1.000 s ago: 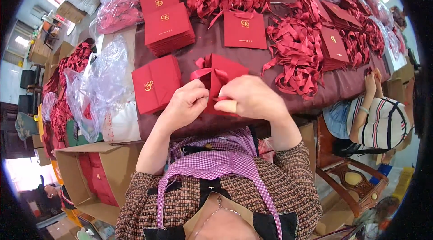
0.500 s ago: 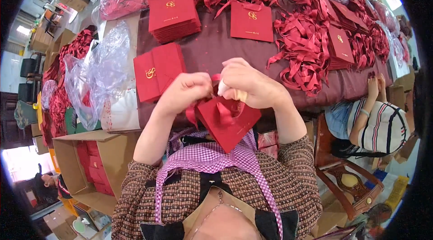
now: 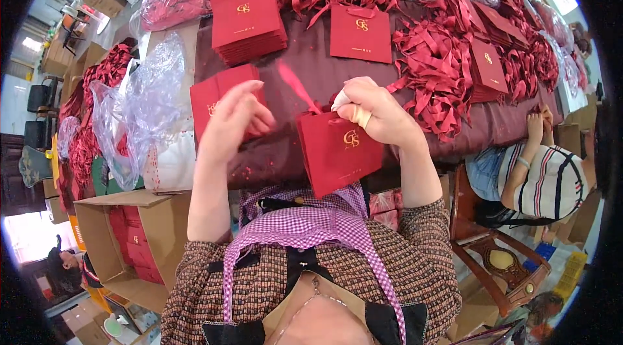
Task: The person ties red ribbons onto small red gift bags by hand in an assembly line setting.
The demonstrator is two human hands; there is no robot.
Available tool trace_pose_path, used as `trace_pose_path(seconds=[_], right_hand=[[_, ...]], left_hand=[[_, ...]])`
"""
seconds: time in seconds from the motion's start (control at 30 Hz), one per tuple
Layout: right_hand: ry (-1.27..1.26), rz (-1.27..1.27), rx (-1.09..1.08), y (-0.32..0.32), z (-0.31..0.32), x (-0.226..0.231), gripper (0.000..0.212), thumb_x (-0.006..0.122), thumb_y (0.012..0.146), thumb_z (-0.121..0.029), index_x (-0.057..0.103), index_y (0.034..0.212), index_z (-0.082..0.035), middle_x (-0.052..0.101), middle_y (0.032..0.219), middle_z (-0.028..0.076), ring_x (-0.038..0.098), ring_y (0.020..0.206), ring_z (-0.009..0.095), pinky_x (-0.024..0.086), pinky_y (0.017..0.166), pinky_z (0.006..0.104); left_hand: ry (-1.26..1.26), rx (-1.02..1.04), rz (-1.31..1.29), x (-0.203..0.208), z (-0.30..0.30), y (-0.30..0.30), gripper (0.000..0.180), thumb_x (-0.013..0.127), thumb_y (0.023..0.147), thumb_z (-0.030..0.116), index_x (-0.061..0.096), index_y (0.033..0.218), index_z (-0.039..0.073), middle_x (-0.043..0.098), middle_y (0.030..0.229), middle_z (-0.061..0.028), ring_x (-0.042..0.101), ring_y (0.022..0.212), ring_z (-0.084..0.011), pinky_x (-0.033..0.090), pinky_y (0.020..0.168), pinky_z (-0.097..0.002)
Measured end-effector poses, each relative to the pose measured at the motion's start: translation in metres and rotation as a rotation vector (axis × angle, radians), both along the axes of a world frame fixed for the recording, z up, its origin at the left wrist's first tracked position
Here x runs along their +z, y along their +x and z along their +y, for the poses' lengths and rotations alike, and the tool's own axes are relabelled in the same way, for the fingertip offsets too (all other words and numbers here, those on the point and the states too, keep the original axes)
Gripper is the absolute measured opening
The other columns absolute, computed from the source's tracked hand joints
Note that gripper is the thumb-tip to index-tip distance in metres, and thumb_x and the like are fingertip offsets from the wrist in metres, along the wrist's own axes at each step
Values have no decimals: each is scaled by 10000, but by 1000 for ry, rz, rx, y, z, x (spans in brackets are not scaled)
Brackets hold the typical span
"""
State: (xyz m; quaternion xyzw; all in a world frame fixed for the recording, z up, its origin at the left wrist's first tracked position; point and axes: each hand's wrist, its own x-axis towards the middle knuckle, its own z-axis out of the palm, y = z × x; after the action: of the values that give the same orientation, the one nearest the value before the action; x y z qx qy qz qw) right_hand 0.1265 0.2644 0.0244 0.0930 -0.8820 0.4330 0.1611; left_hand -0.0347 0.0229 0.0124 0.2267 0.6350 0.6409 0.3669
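Observation:
A small red paper gift bag (image 3: 339, 153) with a gold emblem hangs over the table's front edge, held at its top rim by my right hand (image 3: 379, 111). White and yellowish wraps cover fingers of that hand. From the bag's top a red ribbon (image 3: 297, 87) sticks up toward the upper left, smeared by motion, its end loose. My left hand (image 3: 235, 116) is apart from the bag, raised with its fingers loosely bent and separated, nothing seen in them. Behind it lies a stack of red bags (image 3: 206, 95), partly hidden by the hand.
Further back stand a taller stack of red bags (image 3: 248, 27) and a single flat bag (image 3: 361, 35). Heaps of red ribbon (image 3: 436, 79) lie at right, clear plastic wrapping (image 3: 146, 105) at left. Below left is an open carton (image 3: 152, 241). Another person (image 3: 532, 173) sits at right.
My left hand has let go at the bag's top and swung left. The ribbon now flies upward. My right hand has moved slightly right, turning the bag's emblem side into view.

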Motion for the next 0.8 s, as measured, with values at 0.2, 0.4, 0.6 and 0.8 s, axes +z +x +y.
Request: trace_pose_path(seconds=[0.2, 0.4, 0.6, 0.8], right_hand=[[38, -28, 5, -12, -24, -6, 241, 682, 838, -186, 618, 1032, -57, 637, 1014, 106, 575, 1027, 306, 405, 952, 421], [475, -157, 195, 32, -41, 25, 1001, 711, 632, -549, 357, 1466, -124, 290, 1534, 149, 251, 1419, 394, 223, 1141, 527], [528, -10, -22, 25, -20, 29, 563, 564, 780, -9, 522, 1329, -125, 559, 1334, 136, 523, 1247, 314, 410, 1018, 453], [741, 358, -582, -30, 71, 42, 516, 538, 770, 37, 575, 1266, -100, 582, 1285, 129, 551, 1188, 307, 422, 1003, 428]], left_hand=[[126, -78, -40, -11, 30, 47, 616, 542, 935, 47, 269, 1484, -12, 497, 1337, -93, 491, 1169, -147, 402, 1003, -278], [192, 182, -335, -2, 22, 26, 453, 514, 944, 16, 441, 1390, 20, 596, 1191, -81, 599, 1040, -152, 492, 926, -309], [238, 208, -465, -1, 26, 23, 434, 453, 1026, 247, 380, 1405, 49, 649, 1100, -153, 665, 883, -224, 554, 684, -337], [223, 306, 152, 1, -1, 14, 381, 389, 1049, 292, 481, 1267, -8, 673, 980, -152, 667, 733, -183, 518, 621, -270]])
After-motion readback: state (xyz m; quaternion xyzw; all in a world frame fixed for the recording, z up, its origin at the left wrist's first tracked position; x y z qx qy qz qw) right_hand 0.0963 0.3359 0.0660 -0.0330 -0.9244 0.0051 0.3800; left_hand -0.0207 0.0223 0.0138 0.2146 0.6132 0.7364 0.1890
